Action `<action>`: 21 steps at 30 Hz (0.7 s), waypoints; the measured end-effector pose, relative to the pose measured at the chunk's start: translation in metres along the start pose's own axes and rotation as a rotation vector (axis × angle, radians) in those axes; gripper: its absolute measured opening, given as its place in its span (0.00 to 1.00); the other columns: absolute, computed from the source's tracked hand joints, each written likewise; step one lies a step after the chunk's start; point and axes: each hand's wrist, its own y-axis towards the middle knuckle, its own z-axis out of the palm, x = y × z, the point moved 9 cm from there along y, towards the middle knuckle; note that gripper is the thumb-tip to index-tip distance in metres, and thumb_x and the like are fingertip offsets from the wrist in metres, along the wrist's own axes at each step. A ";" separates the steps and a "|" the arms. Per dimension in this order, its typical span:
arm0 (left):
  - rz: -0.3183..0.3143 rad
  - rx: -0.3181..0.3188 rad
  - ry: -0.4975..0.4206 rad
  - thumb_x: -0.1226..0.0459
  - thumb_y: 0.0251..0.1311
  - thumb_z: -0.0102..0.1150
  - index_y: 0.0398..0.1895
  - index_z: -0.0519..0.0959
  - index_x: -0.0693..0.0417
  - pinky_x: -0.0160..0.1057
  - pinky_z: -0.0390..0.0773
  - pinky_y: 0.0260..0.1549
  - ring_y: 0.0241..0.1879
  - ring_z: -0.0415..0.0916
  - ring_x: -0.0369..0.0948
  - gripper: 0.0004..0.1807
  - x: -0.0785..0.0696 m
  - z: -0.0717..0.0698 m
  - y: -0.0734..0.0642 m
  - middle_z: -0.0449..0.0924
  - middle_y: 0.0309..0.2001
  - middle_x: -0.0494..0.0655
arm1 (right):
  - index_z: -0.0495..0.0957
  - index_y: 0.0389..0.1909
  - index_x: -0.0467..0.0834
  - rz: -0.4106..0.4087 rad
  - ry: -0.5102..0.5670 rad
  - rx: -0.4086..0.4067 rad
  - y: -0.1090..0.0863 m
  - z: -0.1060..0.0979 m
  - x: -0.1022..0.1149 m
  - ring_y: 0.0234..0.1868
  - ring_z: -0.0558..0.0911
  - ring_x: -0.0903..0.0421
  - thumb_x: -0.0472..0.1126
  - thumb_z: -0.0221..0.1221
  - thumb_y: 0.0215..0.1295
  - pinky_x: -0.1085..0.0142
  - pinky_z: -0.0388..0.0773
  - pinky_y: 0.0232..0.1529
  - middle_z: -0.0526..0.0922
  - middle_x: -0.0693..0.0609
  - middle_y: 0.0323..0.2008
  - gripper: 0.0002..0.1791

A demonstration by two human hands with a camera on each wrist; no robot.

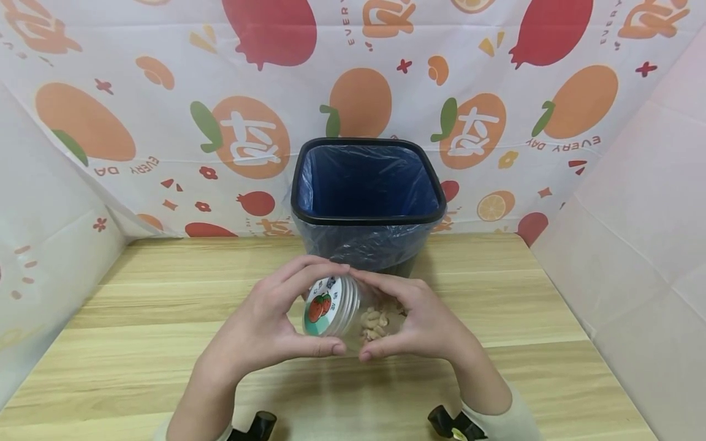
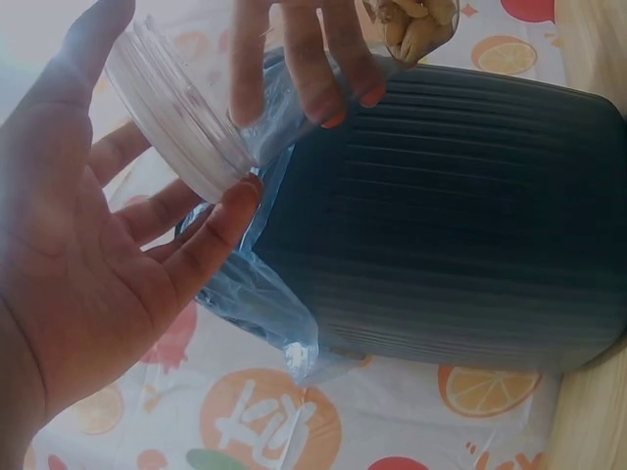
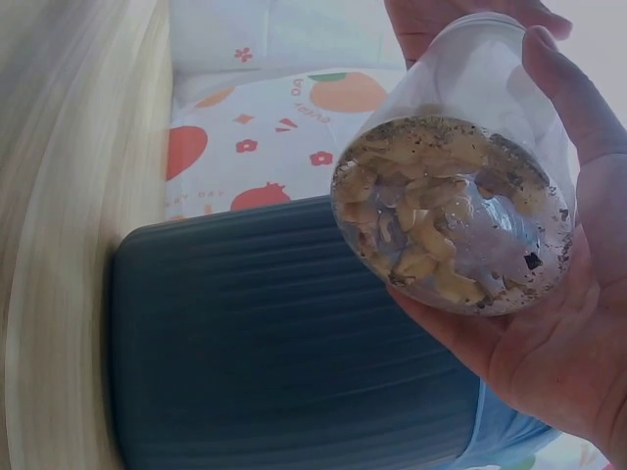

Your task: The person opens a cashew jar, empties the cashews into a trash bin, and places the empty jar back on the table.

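A clear plastic jar point(image 1: 376, 323) is tilted on its side in front of the bin, held between both hands. Pale, curved nuts, cashew-like, lie toward its base point(image 3: 451, 220) with dark crumbs, as the right wrist view shows. Its screw lid point(image 1: 321, 308) points left and carries a printed label with a red fruit. My left hand point(image 1: 263, 327) grips around the lid end, thumb below and fingers over the top. My right hand point(image 1: 432, 321) holds the jar body near the base, its thumb at the near side. In the left wrist view, the right fingertips point(image 2: 321, 103) lie along the jar wall.
Directly behind the hands stands a dark blue bin point(image 3: 284, 333) with a black rim point(image 1: 366, 220) and a clear plastic liner. It rests on a wood-grain table point(image 1: 176, 288). A fruit-print cloth point(image 1: 408, 92) hangs behind, with pale sheets at both sides.
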 end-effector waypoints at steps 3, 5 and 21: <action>-0.038 0.005 0.008 0.48 0.35 0.84 0.64 0.74 0.41 0.31 0.78 0.40 0.48 0.75 0.31 0.46 0.003 0.000 -0.001 0.75 0.57 0.32 | 0.68 0.71 0.51 0.000 -0.015 -0.003 0.000 0.000 0.001 0.65 0.76 0.58 0.50 0.82 0.38 0.62 0.74 0.64 0.74 0.58 0.67 0.55; -0.065 0.002 0.006 0.48 0.38 0.83 0.65 0.74 0.42 0.31 0.78 0.38 0.47 0.75 0.31 0.45 0.006 -0.001 -0.001 0.76 0.57 0.34 | 0.69 0.71 0.50 0.000 -0.030 -0.011 0.001 -0.001 0.001 0.65 0.76 0.58 0.51 0.82 0.38 0.62 0.74 0.64 0.75 0.57 0.66 0.54; -0.096 -0.048 0.014 0.53 0.36 0.84 0.68 0.73 0.43 0.30 0.79 0.38 0.50 0.74 0.32 0.49 0.013 -0.016 -0.004 0.74 0.60 0.33 | 0.70 0.70 0.50 0.028 -0.021 -0.044 -0.001 -0.008 -0.003 0.64 0.77 0.57 0.53 0.82 0.37 0.62 0.73 0.65 0.76 0.57 0.65 0.54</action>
